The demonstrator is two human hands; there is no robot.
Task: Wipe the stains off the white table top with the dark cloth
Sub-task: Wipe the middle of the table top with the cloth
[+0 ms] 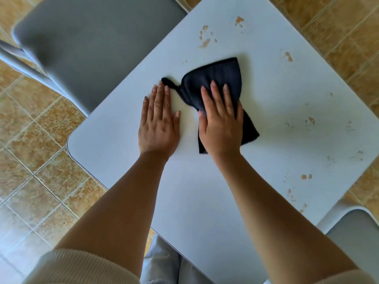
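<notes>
The white table top [114, 128] fills the middle of the view. The dark cloth [221, 72] lies crumpled near its centre. My right hand [220, 124] presses flat on the cloth's near half, fingers spread over it. My left hand [159, 121] rests palm down on the bare table just left of the cloth, its fingertips beside the cloth's pointed corner. Brown stains [205, 43] mark the table beyond the cloth, with more brown stains [288, 56] at the far right edge and a pair of small brown spots [306, 176] to the right near me.
A grey chair seat [92, 44] stands at the table's far left side. A second grey chair [356, 238] shows at the lower right corner. Tan floor tiles [41, 160] surround the table. My trouser legs [164, 269] show below the near table edge.
</notes>
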